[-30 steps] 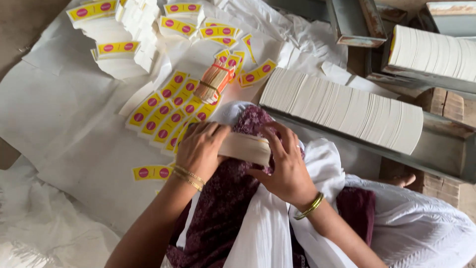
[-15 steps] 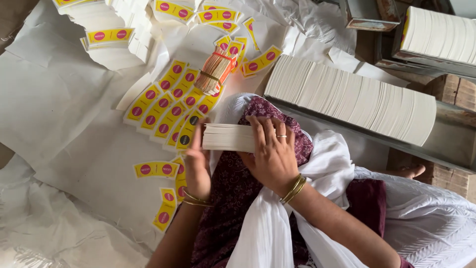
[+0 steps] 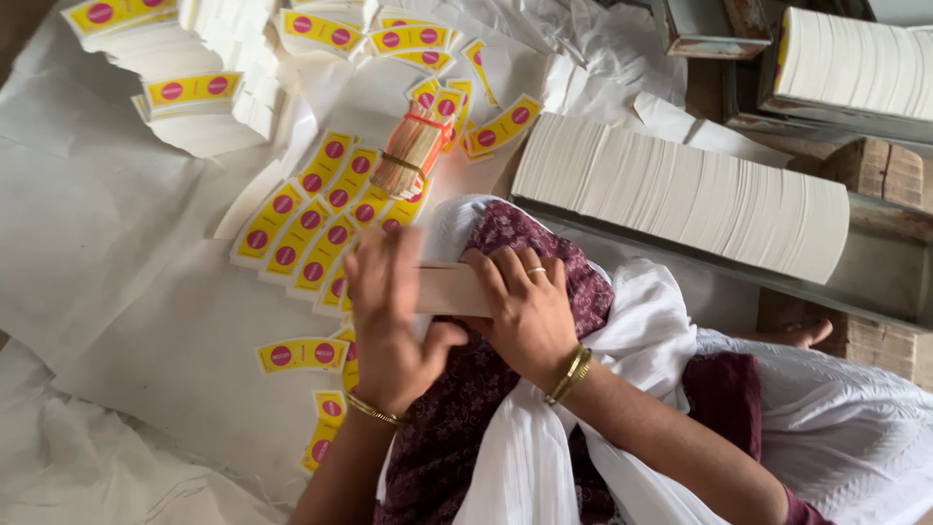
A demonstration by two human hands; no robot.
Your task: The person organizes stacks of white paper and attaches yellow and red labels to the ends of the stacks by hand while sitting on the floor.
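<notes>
A thick stack of pale curved paper blanks [image 3: 450,288] rests on my lap over maroon cloth. My right hand [image 3: 530,311], with a ring and gold bangles, lies over the stack's right end and grips it. My left hand [image 3: 392,316] is blurred, fingers spread, pressed flat against the stack's left end and front. Just left of my knee lie several yellow curved labels with pink dots [image 3: 301,233], fanned out on white paper.
A banded bundle of thin sticks [image 3: 412,148] lies on the labels. A long row of white blanks [image 3: 680,194] fills a metal tray at right; another row [image 3: 855,63] sits top right. Stacks of white blanks with yellow labels [image 3: 194,92] are top left. White paper sheet [image 3: 107,262] covers the floor.
My left hand moved from the stack's left end to press across its front. The stack dropped lower onto my lap; my right hand stays on it.
</notes>
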